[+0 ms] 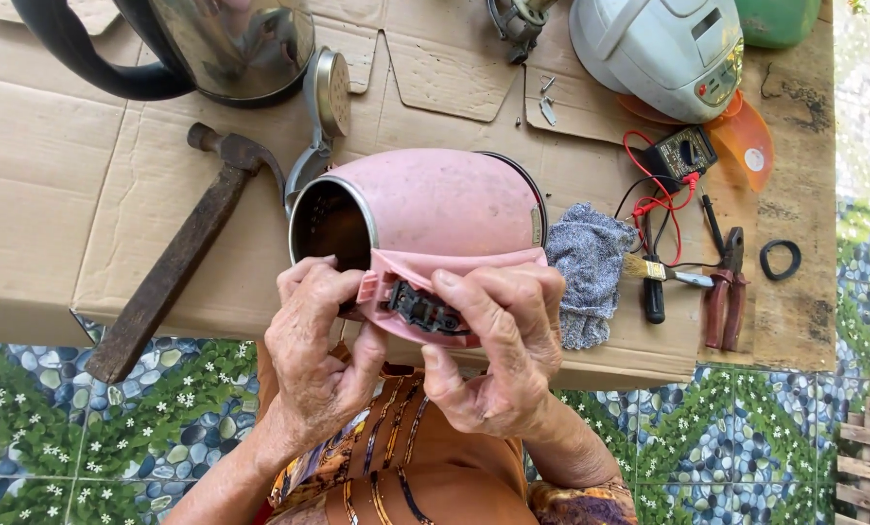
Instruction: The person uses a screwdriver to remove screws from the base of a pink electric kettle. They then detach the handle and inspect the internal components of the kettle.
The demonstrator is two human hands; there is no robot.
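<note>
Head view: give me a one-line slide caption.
Left hand and right hand grip the open handle of a pink plastic electric kettle lying sideways on cardboard.

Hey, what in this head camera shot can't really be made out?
- Pink kettle: the black part in its handle opening is partly covered by the left hand and right hand.
- Steel kettle: cut off by the top edge.
- White appliance and green thing: cut off by the top edge.
- Multimeter: dial too small to read.
</note>
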